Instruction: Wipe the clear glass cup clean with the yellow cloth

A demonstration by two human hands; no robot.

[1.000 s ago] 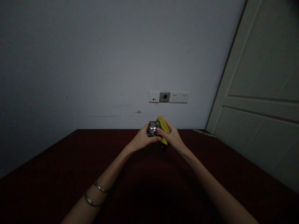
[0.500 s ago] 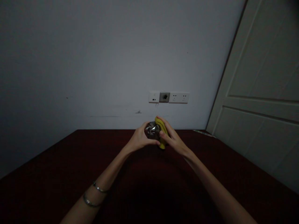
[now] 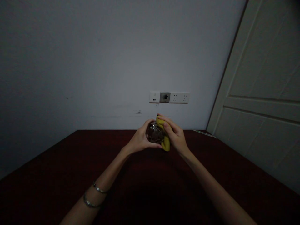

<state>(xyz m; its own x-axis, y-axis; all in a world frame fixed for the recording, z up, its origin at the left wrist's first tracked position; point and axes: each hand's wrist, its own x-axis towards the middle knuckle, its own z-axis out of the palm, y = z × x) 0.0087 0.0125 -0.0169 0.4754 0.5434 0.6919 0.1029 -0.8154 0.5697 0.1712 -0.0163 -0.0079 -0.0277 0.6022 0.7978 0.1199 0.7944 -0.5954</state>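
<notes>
My left hand (image 3: pixel 141 138) wraps round a rounded, see-through glass vessel (image 3: pixel 155 132), its thumb along the near side and its fingers behind. The vessel looks like a cup or bowl tipped on its side, though its exact kind is hard to make out in the dim light. A yellow cloth (image 3: pixel 166 143) is bunched in my right hand (image 3: pixel 175 136), whose fingers press it against the vessel's right and upper side. Part of the cloth hangs down below the right hand. Both hands are held above the dark red table (image 3: pixel 150 175).
Behind the table rises a pale wall (image 3: pixel 105 62) with a row of white sockets (image 3: pixel 179 97) and a grey outlet (image 3: pixel 165 97). A light panelled door (image 3: pixel 264 93) stands at the right. A thin patterned strip (image 3: pixel 204 133) lies near the table's back right edge.
The glass vessel has turned within my left hand, and its reflections differ. My right hand has shifted with the cloth toward the vessel's upper right, its thumb now higher on the cloth.
</notes>
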